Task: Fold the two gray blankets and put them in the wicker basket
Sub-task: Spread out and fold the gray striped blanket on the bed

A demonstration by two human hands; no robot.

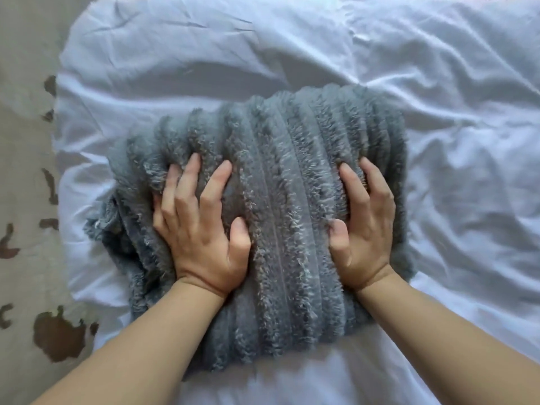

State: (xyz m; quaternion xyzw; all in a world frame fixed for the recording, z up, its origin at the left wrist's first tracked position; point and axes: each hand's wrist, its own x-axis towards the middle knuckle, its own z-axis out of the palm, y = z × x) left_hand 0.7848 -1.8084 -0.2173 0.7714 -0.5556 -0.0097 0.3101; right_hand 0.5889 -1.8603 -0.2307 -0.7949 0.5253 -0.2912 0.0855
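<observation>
Looking straight down from head height, the view shows two bare forearms reaching forward onto a bed. A gray blanket (286,200) lies folded into a thick, roughly rectangular bundle in the middle of the picture. Its fluffy pile runs in raised ribs from the near edge to the far edge. It rests on rumpled white bedding (292,54), which fills most of the frame around it.

The left hand (201,229) lies palm down on the left part of the bundle. Its fingers are spread apart and nearly straight, with the tips sunk into the fluff and the thumb held out toward the middle. The right hand (362,229) lies palm down on the right part in a similar pose, with its thumb also pointing inward. Its fingertips are partly hidden in the pile, so they may be bent a little, but they appear to press rather than pinch. Neither hand closes around the fabric. A bare strip of blanket separates the two hands.

At the bundle's left edge, several loose layers of folded cloth stick out unevenly. Beyond the left edge of the bed is a beige surface (23,171) marked with irregular brown patches (58,337).
</observation>
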